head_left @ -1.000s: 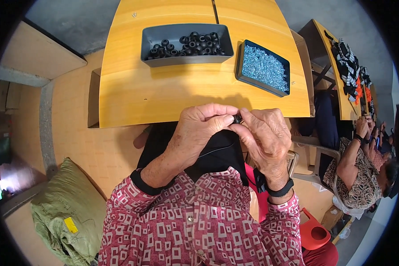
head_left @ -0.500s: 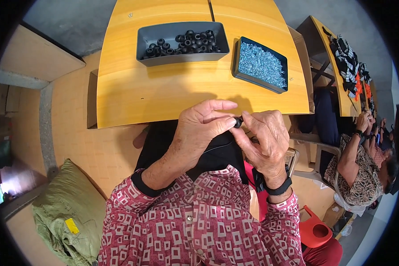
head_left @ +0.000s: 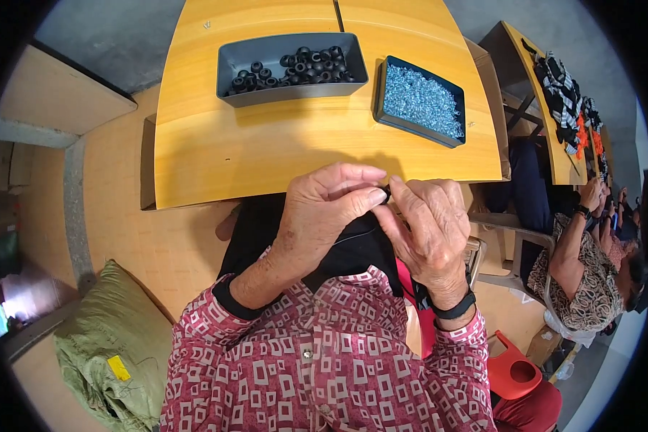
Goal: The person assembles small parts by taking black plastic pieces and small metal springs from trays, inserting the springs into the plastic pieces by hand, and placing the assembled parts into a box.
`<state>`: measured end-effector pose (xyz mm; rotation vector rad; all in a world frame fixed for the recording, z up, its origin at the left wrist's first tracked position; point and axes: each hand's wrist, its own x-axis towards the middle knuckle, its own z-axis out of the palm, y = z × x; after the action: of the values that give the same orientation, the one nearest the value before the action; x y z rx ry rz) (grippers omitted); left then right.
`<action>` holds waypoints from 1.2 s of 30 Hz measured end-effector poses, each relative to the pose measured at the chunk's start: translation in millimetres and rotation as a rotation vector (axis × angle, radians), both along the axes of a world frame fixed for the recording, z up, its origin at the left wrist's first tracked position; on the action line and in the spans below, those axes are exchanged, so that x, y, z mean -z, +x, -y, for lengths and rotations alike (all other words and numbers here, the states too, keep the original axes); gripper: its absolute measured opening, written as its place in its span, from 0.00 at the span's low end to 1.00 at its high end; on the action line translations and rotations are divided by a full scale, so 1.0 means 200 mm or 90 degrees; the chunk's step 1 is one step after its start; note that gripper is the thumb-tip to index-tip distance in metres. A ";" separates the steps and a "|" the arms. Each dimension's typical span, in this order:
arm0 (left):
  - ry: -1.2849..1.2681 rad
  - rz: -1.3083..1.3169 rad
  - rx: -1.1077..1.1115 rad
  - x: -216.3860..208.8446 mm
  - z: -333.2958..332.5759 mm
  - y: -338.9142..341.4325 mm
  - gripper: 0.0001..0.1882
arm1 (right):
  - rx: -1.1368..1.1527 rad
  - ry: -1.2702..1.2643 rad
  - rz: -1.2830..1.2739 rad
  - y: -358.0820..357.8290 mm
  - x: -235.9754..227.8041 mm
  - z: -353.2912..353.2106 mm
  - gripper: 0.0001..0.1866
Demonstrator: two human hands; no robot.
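Just off the near edge of the table, my left hand and my right hand meet at their fingertips. Between them they pinch a small black round part, mostly covered by the fingers. It looks like the hollow black round parts heaped in a long grey bin farther up the table. To the right of that bin, a dark tray holds many tiny clear bluish pieces. Whether one of those pieces is also in my fingers is hidden.
The yellow table ends just beyond my hands. A green sack lies on the floor at left. To the right are another table with black, white and orange items, a seated person, and a red plastic stool.
My right fingertips have closed in over the black part, so less of it shows. The bin and tray appear slightly higher and farther left as the view shifts.
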<state>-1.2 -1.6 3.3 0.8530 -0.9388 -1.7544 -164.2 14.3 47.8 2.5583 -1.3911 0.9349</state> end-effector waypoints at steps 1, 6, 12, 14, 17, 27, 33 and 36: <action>0.018 -0.031 -0.008 0.01 0.00 0.00 0.13 | -0.007 0.039 0.007 0.00 -0.01 0.01 0.18; 0.063 -0.071 0.011 0.02 0.02 0.00 0.15 | -0.039 0.160 0.128 -0.05 -0.03 0.04 0.14; 0.089 -0.024 0.047 -0.03 0.01 0.01 0.17 | -0.073 0.315 0.231 -0.10 -0.08 0.06 0.08; 0.061 -0.033 0.046 -0.04 0.01 0.01 0.18 | -0.072 0.274 0.188 -0.09 -0.10 0.06 0.08; 0.033 -0.033 0.036 -0.02 0.01 0.02 0.17 | -0.055 0.184 0.123 -0.05 -0.10 0.04 0.10; 0.125 -0.085 -0.012 0.03 -0.03 -0.02 0.16 | 0.001 0.069 0.071 0.00 0.02 -0.03 0.19; 0.148 -0.086 -0.014 0.01 -0.03 -0.03 0.18 | -0.010 0.088 0.081 -0.02 0.02 -0.02 0.20; 0.139 -0.083 -0.027 0.02 -0.03 -0.04 0.18 | 0.008 0.071 0.083 -0.01 0.04 -0.02 0.19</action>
<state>-8.9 5.3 -0.3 0.8768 -0.6473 -1.8745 -167.2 19.1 39.0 2.6063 -1.5338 1.0688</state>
